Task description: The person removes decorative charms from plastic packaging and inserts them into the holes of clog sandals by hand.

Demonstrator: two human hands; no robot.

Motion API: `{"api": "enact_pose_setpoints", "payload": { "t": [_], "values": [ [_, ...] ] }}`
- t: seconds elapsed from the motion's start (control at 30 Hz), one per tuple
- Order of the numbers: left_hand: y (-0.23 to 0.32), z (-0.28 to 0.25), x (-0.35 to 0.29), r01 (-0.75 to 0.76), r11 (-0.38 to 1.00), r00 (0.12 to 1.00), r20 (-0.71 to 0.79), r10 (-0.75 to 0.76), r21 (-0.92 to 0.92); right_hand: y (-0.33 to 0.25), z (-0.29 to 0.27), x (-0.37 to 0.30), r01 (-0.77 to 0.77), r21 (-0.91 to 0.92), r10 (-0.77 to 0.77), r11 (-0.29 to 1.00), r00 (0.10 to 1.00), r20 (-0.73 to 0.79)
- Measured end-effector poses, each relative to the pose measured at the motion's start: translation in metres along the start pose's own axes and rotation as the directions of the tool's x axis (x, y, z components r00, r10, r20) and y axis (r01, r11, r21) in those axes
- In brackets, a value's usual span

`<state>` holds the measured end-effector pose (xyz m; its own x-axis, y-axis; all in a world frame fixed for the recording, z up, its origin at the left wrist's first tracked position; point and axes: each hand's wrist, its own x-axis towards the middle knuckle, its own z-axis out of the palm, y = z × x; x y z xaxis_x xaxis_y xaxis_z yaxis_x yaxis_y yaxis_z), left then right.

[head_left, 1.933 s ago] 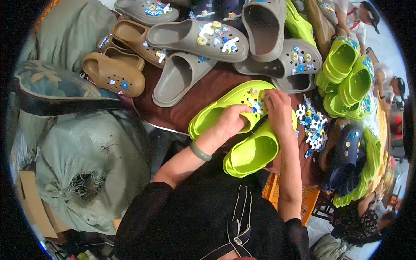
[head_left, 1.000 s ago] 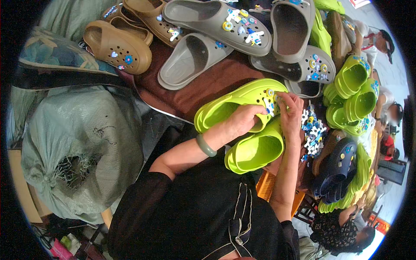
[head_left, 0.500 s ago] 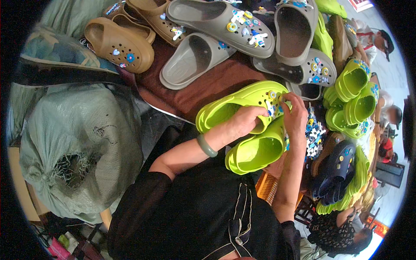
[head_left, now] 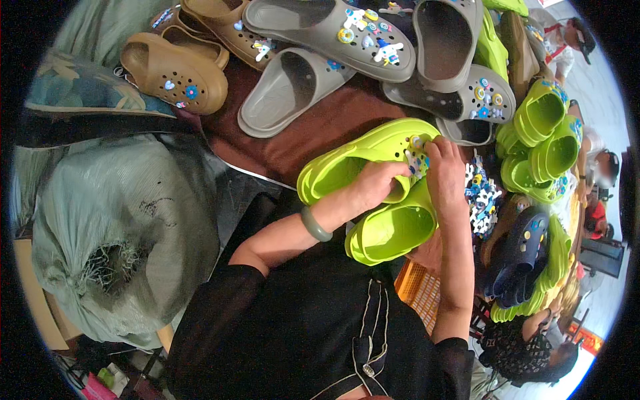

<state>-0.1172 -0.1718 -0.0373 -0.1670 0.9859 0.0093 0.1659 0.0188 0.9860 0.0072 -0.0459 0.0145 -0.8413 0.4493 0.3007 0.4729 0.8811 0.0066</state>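
A lime green clog (head_left: pixel 353 143) with blue, white and yellow charms on its toe lies before me. My left hand (head_left: pixel 377 185) is closed on its near side rim, the thumb over the upper beside the charms. At the toe my right hand (head_left: pixel 445 170) has its fingers pinched together against the upper, next to a round charm (head_left: pixel 417 142); whatever is between the fingertips is hidden. A second lime green clog (head_left: pixel 393 233) rests just below, nearer my body, partly covered by my right hand.
Grey clogs (head_left: pixel 293 93) and brown clogs (head_left: pixel 177 73) with charms lie across the brown cloth (head_left: pixel 247 150). A pile of loose charms (head_left: pixel 483 200) sits right of my right hand. Stacked lime clogs (head_left: pixel 543 143) and dark blue clogs (head_left: pixel 520 257) stand farther right. A bulging sack (head_left: pixel 127 233) is at left.
My right hand has turned and shifted slightly left over the toe, its back now covering more of the charms. The left hand keeps its hold; the whole view has shifted a little.
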Motion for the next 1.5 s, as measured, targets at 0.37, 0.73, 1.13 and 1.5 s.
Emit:
{"api": "enact_pose_setpoints", "payload": {
  "t": [0.37, 0.73, 1.13, 1.5],
  "values": [
    [-0.013, 0.006, 0.007, -0.216, 0.896, 0.967, -0.212, 0.141, -0.389, 0.0, 0.003, 0.004, -0.097, 0.167, 0.091, 0.981, 0.995, 0.046],
    [-0.015, -0.002, 0.004, -0.15, 0.987, 0.979, -0.133, 0.157, 0.061, 0.019, 0.009, 0.016, -0.083, 0.339, 0.068, 0.937, 0.996, 0.056],
    [-0.019, 0.001, 0.027, 0.198, -0.006, 0.947, 0.193, -0.256, -0.98, 0.044, 0.024, 0.026, -0.199, 0.589, 0.128, 0.783, 0.979, 0.161],
    [-0.009, -0.002, 0.023, 0.198, 0.089, 0.957, 0.172, -0.233, -0.976, 0.052, 0.033, 0.02, -0.525, 0.704, 0.383, 0.479, 0.846, 0.37]
  ]
}}
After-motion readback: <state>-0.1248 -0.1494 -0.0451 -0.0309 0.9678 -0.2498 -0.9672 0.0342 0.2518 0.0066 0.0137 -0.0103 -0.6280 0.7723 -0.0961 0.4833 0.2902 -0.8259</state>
